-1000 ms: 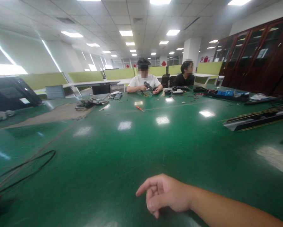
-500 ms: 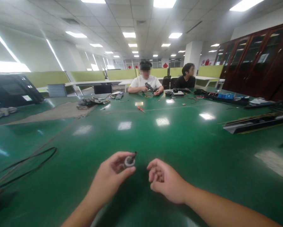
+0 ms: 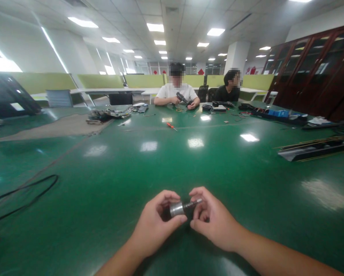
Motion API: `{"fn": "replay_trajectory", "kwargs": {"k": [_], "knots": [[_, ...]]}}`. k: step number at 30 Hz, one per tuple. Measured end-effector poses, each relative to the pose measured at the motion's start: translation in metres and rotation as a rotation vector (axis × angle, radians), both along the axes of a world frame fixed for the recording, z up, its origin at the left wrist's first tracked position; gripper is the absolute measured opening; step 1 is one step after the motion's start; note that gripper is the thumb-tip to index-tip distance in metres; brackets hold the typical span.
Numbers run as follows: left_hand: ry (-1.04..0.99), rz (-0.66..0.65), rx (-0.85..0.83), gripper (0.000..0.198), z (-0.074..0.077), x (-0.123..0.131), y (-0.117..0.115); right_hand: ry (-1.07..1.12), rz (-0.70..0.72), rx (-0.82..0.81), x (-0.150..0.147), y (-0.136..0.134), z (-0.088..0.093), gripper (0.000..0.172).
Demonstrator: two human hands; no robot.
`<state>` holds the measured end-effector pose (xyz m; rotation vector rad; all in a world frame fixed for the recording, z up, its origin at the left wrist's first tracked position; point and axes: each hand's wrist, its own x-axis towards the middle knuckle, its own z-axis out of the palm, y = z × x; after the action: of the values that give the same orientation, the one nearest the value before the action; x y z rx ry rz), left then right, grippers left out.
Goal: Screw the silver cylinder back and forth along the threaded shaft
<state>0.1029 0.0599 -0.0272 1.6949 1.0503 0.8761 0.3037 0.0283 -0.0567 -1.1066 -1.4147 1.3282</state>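
Above the glossy green table (image 3: 102, 180), a small silver metal cylinder (image 3: 176, 209) with a thin shaft (image 3: 192, 203). Fingers of the left hand (image 3: 153, 226) clamped round its barrel; right hand (image 3: 214, 222) fingertips pinched on the shaft. Probably rigid, dense, slick: hold the barrel, not the slender shaft.

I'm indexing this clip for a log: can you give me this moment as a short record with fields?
Left hand: pinches a small metal cylinder
Right hand: pinches the thin shaft sticking out of it
Surface: glossy green table
Nearby: black cable at the left
Far end: two seated people, red-handled screwdriver before them
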Motion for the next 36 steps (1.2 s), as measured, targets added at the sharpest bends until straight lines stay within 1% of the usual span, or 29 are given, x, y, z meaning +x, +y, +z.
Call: {"fn": "replay_trajectory", "kwargs": {"k": [3,7,11,16,25,36], "knots": [[-0.013,-0.069,-0.062,0.025,0.0,0.002,0.001,0.033,0.004,-0.006,-0.001,0.001,-0.001,0.048],[-0.047,-0.126,-0.121,0.025,0.0,0.002,0.001,0.0,0.013,-0.019,-0.001,-0.001,0.003,0.038],[-0.042,-0.108,-0.118,0.024,-0.001,0.003,0.002,-0.019,0.003,-0.008,-0.002,-0.001,0.005,0.035],[-0.003,-0.112,-0.101,0.023,-0.001,0.003,0.002,-0.044,-0.016,0.012,-0.002,-0.001,0.006,0.024],[0.02,-0.111,-0.099,0.025,-0.001,0.002,0.002,-0.113,-0.026,0.035,-0.001,-0.001,0.01,0.013],[0.033,-0.129,-0.053,0.026,-0.002,0.001,0.001,-0.039,-0.024,0.013,-0.002,-0.003,0.008,0.006]]}}
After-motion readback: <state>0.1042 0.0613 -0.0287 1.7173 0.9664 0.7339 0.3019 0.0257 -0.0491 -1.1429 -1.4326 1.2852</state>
